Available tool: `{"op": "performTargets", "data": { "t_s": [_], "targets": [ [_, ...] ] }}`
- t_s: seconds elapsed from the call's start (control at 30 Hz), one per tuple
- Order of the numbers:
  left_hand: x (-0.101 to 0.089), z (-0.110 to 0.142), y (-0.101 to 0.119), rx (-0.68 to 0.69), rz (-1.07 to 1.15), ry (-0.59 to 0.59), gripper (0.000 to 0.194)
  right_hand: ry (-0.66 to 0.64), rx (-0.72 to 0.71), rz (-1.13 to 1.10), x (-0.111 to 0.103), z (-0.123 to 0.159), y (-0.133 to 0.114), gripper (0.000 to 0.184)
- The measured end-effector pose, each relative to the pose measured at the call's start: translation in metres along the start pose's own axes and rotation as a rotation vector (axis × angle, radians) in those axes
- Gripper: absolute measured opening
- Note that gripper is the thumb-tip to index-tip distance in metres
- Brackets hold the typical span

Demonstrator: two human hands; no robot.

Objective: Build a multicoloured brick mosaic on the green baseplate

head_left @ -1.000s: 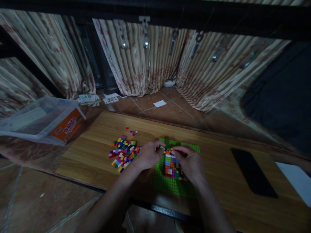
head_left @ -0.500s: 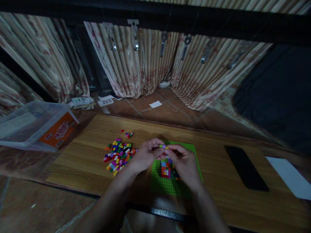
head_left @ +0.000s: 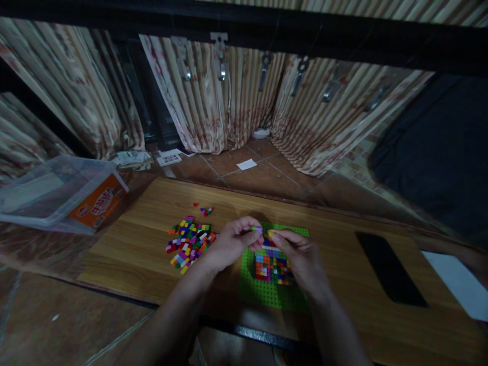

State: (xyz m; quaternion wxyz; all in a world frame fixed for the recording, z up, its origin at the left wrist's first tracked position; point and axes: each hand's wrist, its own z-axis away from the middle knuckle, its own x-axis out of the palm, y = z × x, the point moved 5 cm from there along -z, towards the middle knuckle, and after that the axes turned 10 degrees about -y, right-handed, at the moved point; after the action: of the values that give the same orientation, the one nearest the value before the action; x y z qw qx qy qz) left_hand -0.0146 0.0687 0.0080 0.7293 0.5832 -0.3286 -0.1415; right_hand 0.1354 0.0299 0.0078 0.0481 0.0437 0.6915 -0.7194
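My left hand [head_left: 236, 241] is closed in a pinch on small purple and green toy bricks [head_left: 256, 230], held above the far left part of a green baseplate [head_left: 253, 295]. Just to its right, my right hand [head_left: 299, 251] pinches a small yellow brick [head_left: 271, 233] between thumb and finger. A narrow gap separates the two hands. Below them, a patch of multicoloured bricks [head_left: 269, 267] is set on the baseplate, its right side partly covered by my right hand. A loose pile of mixed bricks [head_left: 188, 244] lies to the left of my left forearm.
The wooden table [head_left: 133, 244] holds a black flat slab [head_left: 391, 269] at right, with a white sheet [head_left: 455, 284] beyond it. A clear plastic bin [head_left: 64, 193] with an orange label stands at left. A few stray bricks [head_left: 206, 211] lie behind the pile.
My hands, which met at the bricks, have come apart. The right one has drawn off to the right with the yellow brick. The whole view has shifted slightly.
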Motion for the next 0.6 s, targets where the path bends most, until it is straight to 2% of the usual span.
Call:
{"op": "performTargets", "data": {
  "t_s": [0.13,0.23,0.33,0.43,0.6],
  "targets": [
    [-0.014,-0.002,-0.006,-0.036,-0.019,0.147,0.024,0.068,-0.045,0.272,-0.019,0.0,0.002,0.024],
    [-0.024,-0.004,-0.013,-0.065,-0.129,0.227,0.016,-0.001,-0.051,0.416,-0.02,0.0,0.006,0.027],
    [-0.03,-0.006,-0.018,-0.046,-0.307,0.236,0.008,-0.066,-0.066,0.513,-0.015,0.001,0.007,0.024],
    [-0.031,-0.008,-0.02,-0.009,-0.462,0.21,0.005,-0.078,-0.093,0.568,-0.01,0.001,0.007,0.021],
    [-0.029,-0.008,-0.018,-0.006,-0.551,0.2,0.007,-0.051,-0.109,0.61,-0.008,-0.001,0.008,0.017]
  ]
}}
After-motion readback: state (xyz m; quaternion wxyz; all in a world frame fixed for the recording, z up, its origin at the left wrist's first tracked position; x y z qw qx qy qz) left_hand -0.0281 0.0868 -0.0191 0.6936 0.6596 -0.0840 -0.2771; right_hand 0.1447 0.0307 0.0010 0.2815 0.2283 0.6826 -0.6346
